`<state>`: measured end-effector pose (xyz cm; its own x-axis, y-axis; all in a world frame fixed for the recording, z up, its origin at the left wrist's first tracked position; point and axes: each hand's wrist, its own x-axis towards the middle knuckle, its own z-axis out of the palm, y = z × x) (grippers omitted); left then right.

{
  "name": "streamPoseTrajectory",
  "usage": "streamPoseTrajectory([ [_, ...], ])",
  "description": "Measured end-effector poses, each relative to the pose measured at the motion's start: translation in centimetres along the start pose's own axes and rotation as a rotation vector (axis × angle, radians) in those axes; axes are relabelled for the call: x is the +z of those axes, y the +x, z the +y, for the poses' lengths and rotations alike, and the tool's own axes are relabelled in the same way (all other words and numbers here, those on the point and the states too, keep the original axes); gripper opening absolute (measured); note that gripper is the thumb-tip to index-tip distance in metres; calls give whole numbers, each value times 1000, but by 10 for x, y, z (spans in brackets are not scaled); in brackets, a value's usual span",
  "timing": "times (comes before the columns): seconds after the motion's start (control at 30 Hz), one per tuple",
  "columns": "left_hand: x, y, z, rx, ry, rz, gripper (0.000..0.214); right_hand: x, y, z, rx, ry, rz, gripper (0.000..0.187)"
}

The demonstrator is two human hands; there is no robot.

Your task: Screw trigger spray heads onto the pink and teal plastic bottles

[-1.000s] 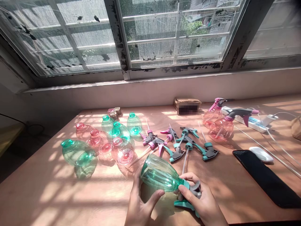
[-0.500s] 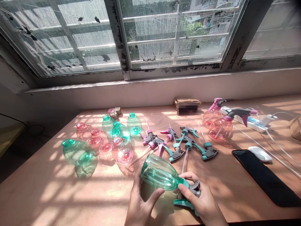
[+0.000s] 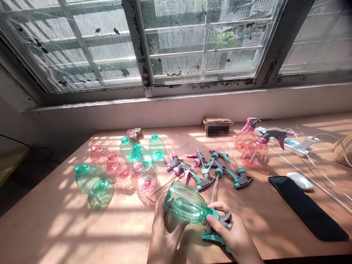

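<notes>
My left hand [image 3: 165, 231] cups the body of a clear green plastic spray bottle [image 3: 184, 202] from below, holding it on its side above the wooden table [image 3: 82, 227]. My right hand [image 3: 231, 233] grips the grey and teal trigger sprayer head [image 3: 224, 220] at the bottle's neck, and its thin dip tube runs inside the hand's grip area, partly hidden. Loose teal and pink sprayer heads [image 3: 217, 170] lie just beyond my hands. Empty green and pink bottles [image 3: 143, 178] lie to the left.
Two assembled pink spray bottles [image 3: 254, 148] stand at the far right beside a power strip [image 3: 291, 145]. A black phone [image 3: 306, 207] and white mouse [image 3: 300, 180] lie right. A cardboard box [image 3: 217, 126] and small caps [image 3: 134, 134] sit by the window wall.
The whole view has tilted and shifted slightly. My left hand's fingers have curled closer under the bottle, and the sprayer head sits a little further left.
</notes>
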<state>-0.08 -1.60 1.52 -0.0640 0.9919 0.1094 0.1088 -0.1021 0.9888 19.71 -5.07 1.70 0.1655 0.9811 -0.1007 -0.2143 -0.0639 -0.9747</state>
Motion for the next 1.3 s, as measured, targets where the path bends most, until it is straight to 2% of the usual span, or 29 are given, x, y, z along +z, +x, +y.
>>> streamPoseTrajectory([
  [0.23,2,-5,10,-7,17,-27,85,0,-2,-1,17,32,-6,45],
  [0.37,0,-6,14,-28,-7,-33,79,-1,-2,-2,12,-1,-23,45],
  [0.57,-4,-2,11,-31,-24,-30,84,-2,-1,-1,24,-8,-24,44],
  [0.67,-3,-2,10,-10,-20,-20,81,-2,-1,-1,43,15,-19,47],
  [0.8,-1,-5,12,-52,-5,-27,79,-3,-3,-5,89,36,-18,51],
  [1.03,2,-15,22,-198,-286,-58,111,0,-8,-17,128,35,-34,53],
  [1.13,0,-13,16,-173,-316,-6,98,0,-8,-18,145,27,-42,53],
  [1.23,-1,-8,9,-51,-196,56,78,0,-8,-19,131,15,-25,53],
  [1.3,-2,-6,8,18,-106,53,69,-1,-7,-20,116,20,-8,52],
])
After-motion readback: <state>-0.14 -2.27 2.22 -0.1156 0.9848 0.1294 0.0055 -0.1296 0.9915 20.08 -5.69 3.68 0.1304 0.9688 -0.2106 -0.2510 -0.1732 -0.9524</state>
